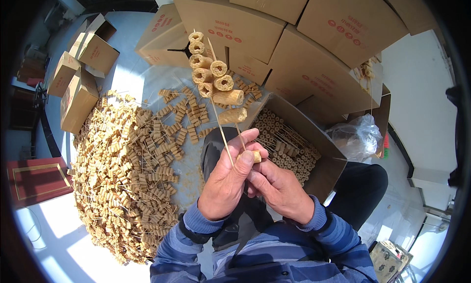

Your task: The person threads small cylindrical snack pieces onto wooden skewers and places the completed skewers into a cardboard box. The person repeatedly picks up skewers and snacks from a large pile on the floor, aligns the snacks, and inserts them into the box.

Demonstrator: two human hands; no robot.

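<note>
My left hand (226,177) grips thin bamboo skewers (222,128) that fan upward, each threaded with several tan hollow cylindrical rolls (212,69). One skewer carries a stack of rolls seen end-on; another bears two rolls lying sideways (230,106). My right hand (279,187) sits beside the left, fingers closed around the skewers' lower ends, with one loose roll (255,156) pinched between the thumbs. Both hands hover over my lap in blue striped sleeves.
A large heap of skewered rolls (122,180) covers a plastic sheet on the floor at left. An open cardboard box (321,158) holding packed rolls stands ahead on the right. Stacked cardboard cartons (304,67) form a wall behind. A crumpled clear plastic bag (358,136) lies at right.
</note>
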